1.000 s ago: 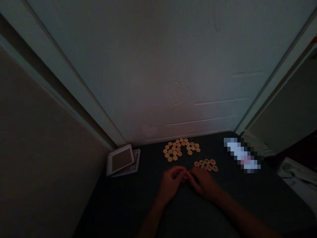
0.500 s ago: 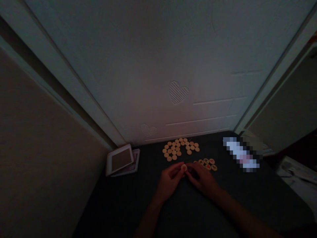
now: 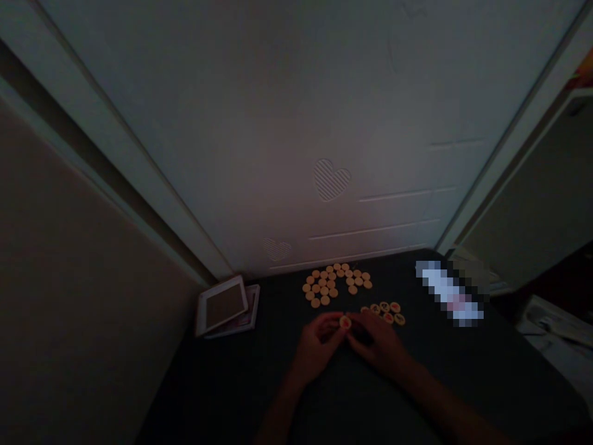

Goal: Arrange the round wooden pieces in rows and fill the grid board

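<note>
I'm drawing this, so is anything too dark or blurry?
Head view: dim, the dark, flat tabletop nearly black at the bottom; head view: pixel blocks cover a long, whitish thing at right; head view: the pale, round, wooden-looking disc between left hand and right hand shows a blurry red mark.

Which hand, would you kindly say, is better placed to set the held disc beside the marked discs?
Probably the right hand: it sits nearer the marked discs than the left hand; both appear at the held disc.
</note>
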### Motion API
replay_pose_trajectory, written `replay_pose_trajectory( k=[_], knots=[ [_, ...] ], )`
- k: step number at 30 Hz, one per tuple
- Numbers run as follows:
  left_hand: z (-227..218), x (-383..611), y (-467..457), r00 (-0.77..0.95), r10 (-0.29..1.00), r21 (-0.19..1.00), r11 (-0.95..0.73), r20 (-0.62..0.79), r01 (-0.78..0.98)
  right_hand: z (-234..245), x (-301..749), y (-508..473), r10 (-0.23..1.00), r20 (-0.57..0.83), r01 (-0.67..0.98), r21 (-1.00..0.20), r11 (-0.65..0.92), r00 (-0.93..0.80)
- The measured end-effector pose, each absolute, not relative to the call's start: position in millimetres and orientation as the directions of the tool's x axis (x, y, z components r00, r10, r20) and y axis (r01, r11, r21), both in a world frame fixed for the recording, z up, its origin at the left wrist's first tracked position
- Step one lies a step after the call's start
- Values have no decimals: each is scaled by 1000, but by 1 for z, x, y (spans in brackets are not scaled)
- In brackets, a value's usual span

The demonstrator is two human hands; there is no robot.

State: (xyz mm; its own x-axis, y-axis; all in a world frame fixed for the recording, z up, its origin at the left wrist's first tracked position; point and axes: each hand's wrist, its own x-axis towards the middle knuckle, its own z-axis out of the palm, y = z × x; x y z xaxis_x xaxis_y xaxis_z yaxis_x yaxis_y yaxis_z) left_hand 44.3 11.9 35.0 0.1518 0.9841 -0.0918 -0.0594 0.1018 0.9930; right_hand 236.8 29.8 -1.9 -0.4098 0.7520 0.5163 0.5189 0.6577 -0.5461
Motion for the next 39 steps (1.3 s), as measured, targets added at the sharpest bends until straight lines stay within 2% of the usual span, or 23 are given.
replay_pose_trajectory(
  k=[9, 18, 21, 24, 29, 31, 39],
  knots=[
    [38, 47, 7, 184, 982, 999, 49, -52, 22, -5, 240, 28, 760, 455, 529, -546, 649, -463],
    [31, 48, 8, 142, 990, 998, 7, -17, 69, 4, 242, 29, 667, 573, 541, -407, 736, -477],
    [29, 48, 9, 162, 987, 999, -1, -8, 54, 7, 242, 31, 635, 599, 501, -404, 766, -488],
    [28, 48, 10, 155, 988, 999, -9, 2, 43, 10, 246, 35, 672, 615, 529, -439, 726, -412],
    [27, 49, 9, 111, 994, 992, -31, 17, 126, 13, 258, 46, 755, 612, 661, -469, 585, -234],
    [26, 49, 9, 114, 993, 988, -46, 30, 147, 14, 262, 48, 771, 600, 689, -467, 555, -214],
    [23, 49, 10, 128, 991, 981, -59, 36, 186, 15, 256, 47, 753, 482, 682, -361, 637, -448]
  ],
)
